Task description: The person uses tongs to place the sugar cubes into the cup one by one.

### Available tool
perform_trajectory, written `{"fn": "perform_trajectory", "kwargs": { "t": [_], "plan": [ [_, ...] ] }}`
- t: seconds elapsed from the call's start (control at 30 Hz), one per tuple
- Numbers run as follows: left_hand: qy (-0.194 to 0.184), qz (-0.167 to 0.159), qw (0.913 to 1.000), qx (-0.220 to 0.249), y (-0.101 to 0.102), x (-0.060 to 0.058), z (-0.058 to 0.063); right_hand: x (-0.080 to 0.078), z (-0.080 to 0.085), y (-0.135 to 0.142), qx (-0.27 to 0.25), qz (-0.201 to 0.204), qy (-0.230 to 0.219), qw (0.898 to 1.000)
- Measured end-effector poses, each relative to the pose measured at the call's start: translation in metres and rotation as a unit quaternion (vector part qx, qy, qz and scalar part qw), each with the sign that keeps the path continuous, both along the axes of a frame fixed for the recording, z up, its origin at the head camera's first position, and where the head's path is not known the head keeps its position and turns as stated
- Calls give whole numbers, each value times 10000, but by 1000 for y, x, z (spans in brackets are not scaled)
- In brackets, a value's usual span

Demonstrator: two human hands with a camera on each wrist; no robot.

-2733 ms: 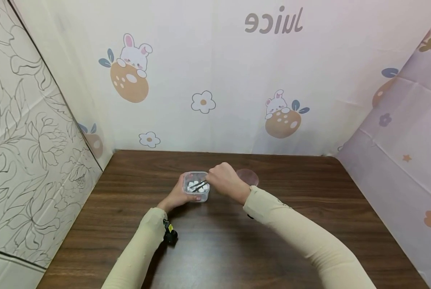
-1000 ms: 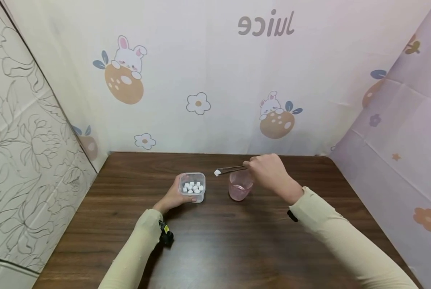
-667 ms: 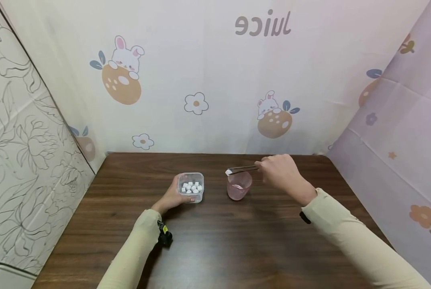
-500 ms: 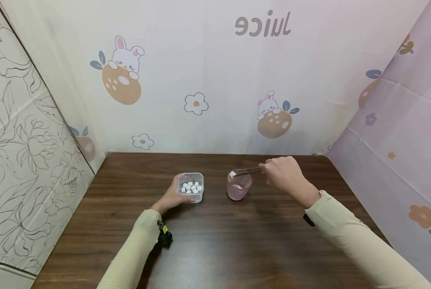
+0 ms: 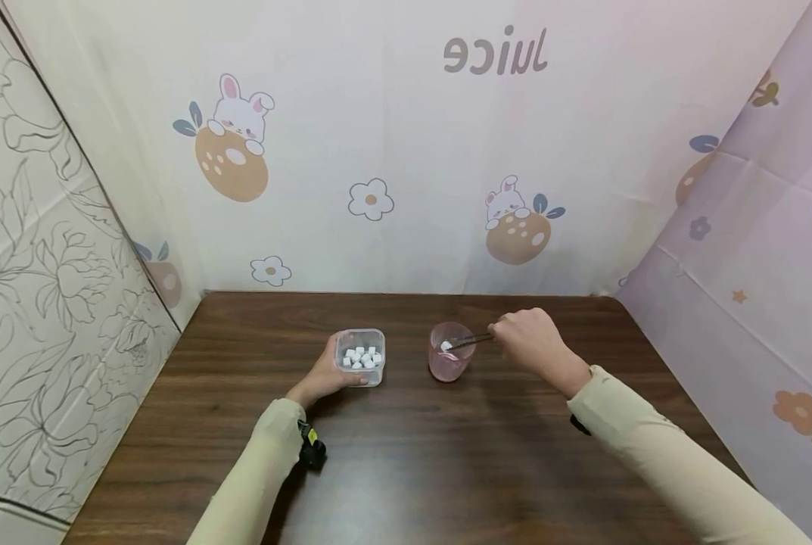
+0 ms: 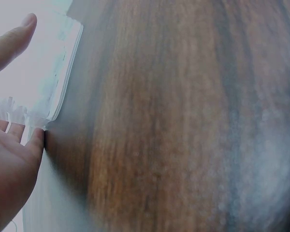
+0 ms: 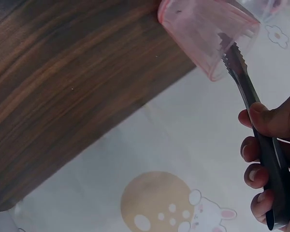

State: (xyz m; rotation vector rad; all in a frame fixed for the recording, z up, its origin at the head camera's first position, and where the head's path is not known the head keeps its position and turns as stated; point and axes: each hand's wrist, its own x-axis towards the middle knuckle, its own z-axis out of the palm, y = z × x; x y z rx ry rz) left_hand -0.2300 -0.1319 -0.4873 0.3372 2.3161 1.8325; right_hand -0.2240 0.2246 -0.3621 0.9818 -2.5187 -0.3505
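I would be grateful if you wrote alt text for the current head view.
A person's right hand holds dark tongs reaching into a translucent pink cup, with a white cube at their tips. To the left, the left hand holds a clear square container of white cubes on a dark wooden table before a pale printed backdrop.

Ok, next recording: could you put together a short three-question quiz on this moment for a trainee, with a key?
1. Which hand holds the tongs?
2. Fill the gap: the tips of the tongs are inside the ____.
3. True or false: the left hand is idle and holds nothing.

Key:
1. The right hand.
2. Pink cup.
3. False; it grips the clear container, which has white cubes in it.
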Motion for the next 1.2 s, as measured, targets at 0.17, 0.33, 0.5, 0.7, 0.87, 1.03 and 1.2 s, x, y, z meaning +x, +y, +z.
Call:
{"fn": "perform_trajectory", "kwargs": {
  "t": [0.17, 0.33, 0.5, 0.7, 0.87, 1.03, 1.2],
  "plan": [
    [-1, 76, 10000, -45, 0, -5, -11, -5, -6, -6, 217, -34, -44, 9997],
    [31, 208, 9997, -146, -2, -12, -26, -7, -9, -14, 285, 175, 168, 9993],
    [22, 268, 9996, -60, -2, -13, -28, -9, -13, -20, 394, 338, 406, 9978],
    [4, 242, 9997, -2, -3, -13, -28, -10, -17, -22, 527, 268, 321, 9977],
    [-58, 199, 9998, -13, -3, -13, -27, -11, -19, -24, 556, 317, 319, 9974],
    [-153, 66, 9998, -56, -1, -4, -8, -10, -20, -25, 630, 284, 336, 9970],
    [-162, 134, 9997, -141, -2, -8, -17, -9, -18, -23, 619, 302, 437, 9967]
  ]
}}
